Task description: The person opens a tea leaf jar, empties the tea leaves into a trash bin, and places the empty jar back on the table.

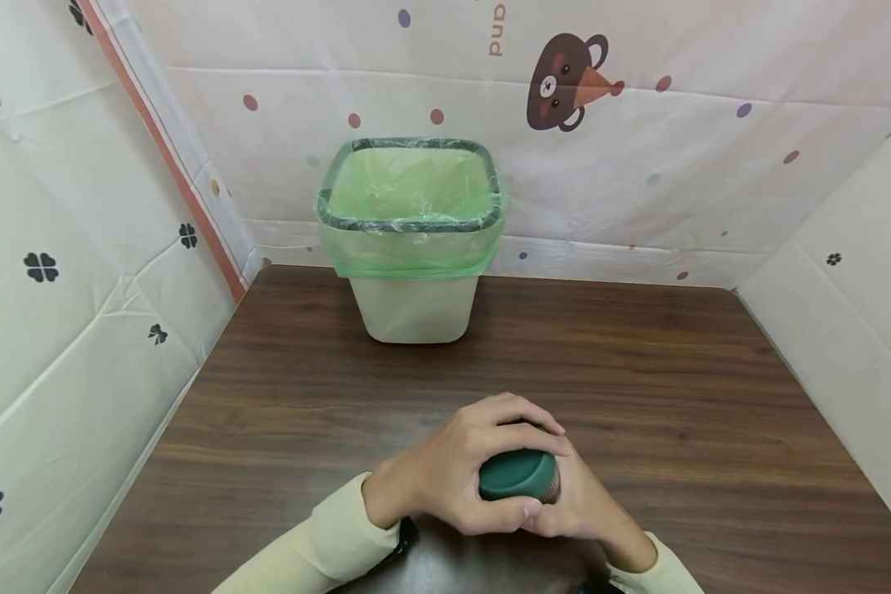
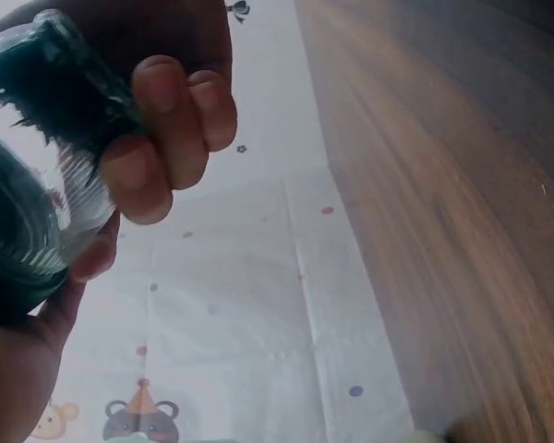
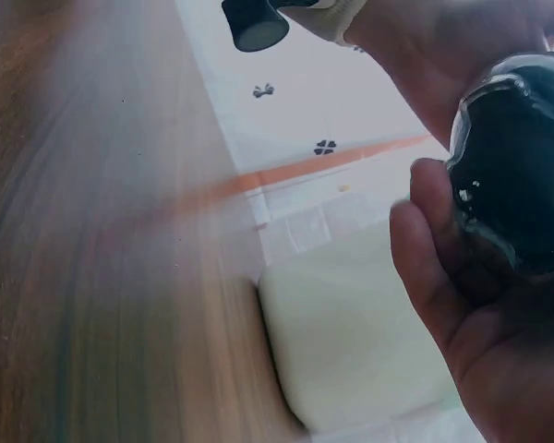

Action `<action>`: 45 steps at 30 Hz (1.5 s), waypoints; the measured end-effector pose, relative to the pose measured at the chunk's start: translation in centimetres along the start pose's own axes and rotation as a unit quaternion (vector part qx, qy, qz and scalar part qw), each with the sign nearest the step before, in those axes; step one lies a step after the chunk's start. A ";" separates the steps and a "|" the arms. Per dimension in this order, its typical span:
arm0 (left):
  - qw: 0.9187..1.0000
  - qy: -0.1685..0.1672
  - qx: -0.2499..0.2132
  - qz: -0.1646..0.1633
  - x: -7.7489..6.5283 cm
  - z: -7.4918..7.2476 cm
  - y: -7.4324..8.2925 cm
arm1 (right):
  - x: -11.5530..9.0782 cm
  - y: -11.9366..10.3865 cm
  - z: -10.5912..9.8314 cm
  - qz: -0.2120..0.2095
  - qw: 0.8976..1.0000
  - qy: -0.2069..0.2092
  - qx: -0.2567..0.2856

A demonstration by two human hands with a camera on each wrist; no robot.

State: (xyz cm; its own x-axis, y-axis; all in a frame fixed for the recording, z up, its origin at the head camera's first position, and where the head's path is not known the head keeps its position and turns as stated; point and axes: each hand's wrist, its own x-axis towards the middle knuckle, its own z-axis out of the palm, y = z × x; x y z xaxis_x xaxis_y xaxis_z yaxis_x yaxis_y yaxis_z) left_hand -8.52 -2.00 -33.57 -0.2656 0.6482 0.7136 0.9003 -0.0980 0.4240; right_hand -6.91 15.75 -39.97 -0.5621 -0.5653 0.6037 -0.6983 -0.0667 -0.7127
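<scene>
Both hands hold a jar low over the front of the table, as the head view shows. Its dark green lid (image 1: 516, 473) faces up, and the left hand (image 1: 460, 470) curls its fingers and thumb round that lid from the left. On the other side, the right hand (image 1: 582, 499) grips the jar's body, mostly hidden behind the left hand. In the left wrist view the clear jar (image 2: 83, 194) has dark contents with ragged edges against the wall. The clear base of the jar (image 3: 517, 175) shows a dark mass in the right wrist view; what it is cannot be told.
A pale bin (image 1: 416, 309) lined with a green plastic bag (image 1: 408, 256) stands at the back of the brown wood table (image 1: 638, 371), left of centre. Patterned white sheets (image 1: 713, 165) hang behind and at both sides.
</scene>
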 end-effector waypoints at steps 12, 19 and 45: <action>0.998 0.044 0.047 0.029 0.2 0.3 0.0 | -0.2 0.3 0.0 0.013 1.000 -0.006 -0.003; 0.996 0.051 0.073 0.019 -0.6 1.2 -1.0 | -0.7 0.6 0.2 0.044 0.999 -0.001 -0.011; 0.978 0.101 0.160 -0.092 -1.0 2.7 -1.9 | 0.9 -2.6 0.6 0.150 0.971 0.082 -0.168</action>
State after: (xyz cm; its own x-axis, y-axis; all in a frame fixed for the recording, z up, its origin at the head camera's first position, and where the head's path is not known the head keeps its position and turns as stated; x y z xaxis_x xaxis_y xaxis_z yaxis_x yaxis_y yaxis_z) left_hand -9.04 -0.43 -36.61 -0.4668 0.4671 0.7509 0.8841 0.2683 0.3827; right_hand -5.33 14.89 -37.75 -0.8066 -0.3778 0.4546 -0.5814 0.3682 -0.7255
